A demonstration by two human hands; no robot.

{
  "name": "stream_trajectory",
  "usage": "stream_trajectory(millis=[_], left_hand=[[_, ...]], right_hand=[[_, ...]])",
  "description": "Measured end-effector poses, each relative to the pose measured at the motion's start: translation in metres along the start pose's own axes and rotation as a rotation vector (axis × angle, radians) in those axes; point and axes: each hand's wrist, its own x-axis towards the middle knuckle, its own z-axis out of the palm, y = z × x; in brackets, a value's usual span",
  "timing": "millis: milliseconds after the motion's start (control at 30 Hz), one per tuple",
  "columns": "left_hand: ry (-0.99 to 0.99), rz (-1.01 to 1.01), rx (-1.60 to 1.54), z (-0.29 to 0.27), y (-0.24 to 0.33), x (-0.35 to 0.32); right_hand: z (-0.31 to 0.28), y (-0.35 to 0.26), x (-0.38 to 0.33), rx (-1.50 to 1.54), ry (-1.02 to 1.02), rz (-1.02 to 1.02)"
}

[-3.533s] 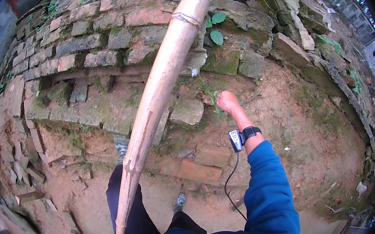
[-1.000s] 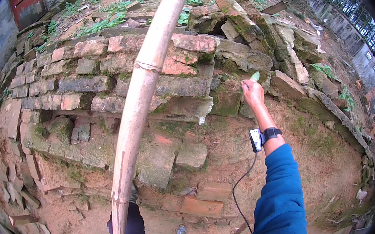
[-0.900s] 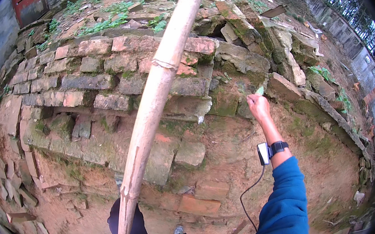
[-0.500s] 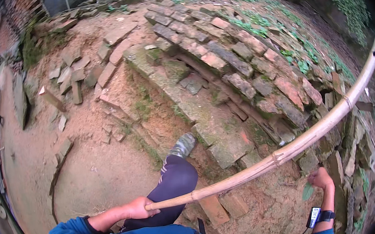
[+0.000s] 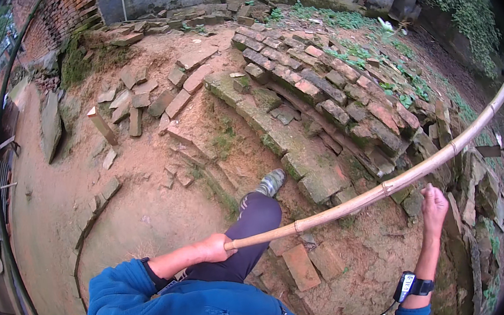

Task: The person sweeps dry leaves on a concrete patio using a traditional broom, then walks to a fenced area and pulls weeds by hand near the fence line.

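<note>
My left hand is wrapped round the near end of a long, pale bamboo pole. From there the pole slants up across the view to the far right. Just below the pole, my right hand is raised with its fingers curled into a fist. Whatever those fingers may hold is too small or hidden to make out. A small device on a black strap is worn on my right wrist, with a cable running from it.
Stacked old bricks and a mossy ledge lie ahead. My shoe is beside the ledge. Loose bricks and a wooden stake are at the far left. Two flat bricks lie near me; broken slabs are at the right.
My right hand has risen toward the pole, and the green leaf seen beside it before no longer shows. The view has tilted up, showing more of the far wall. My left hand keeps its grip.
</note>
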Motion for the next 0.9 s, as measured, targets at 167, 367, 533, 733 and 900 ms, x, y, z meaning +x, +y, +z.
stream_trajectory(millis=[167, 367, 533, 733, 900], left_hand=[[0.126, 0.064, 0.084, -0.012, 0.011, -0.036], [0.091, 0.150, 0.226, 0.018, 0.005, -0.015], [-0.081, 0.051, 0.355, 0.063, -0.006, 0.046], [-0.314, 0.115, 0.353, 0.102, -0.042, 0.135], [-0.346, 0.150, 0.416, 0.142, -0.084, 0.200]], right_hand=[[0.008, 0.107, -0.202, 0.019, -0.013, 0.451], [0.053, 0.169, -0.541, -0.291, 0.006, 1.056], [0.122, 0.121, -0.741, -0.125, -0.076, 1.611], [0.219, 0.058, -0.814, -0.197, 0.211, 1.761], [0.273, 0.018, -0.825, -0.357, 0.231, 1.663]])
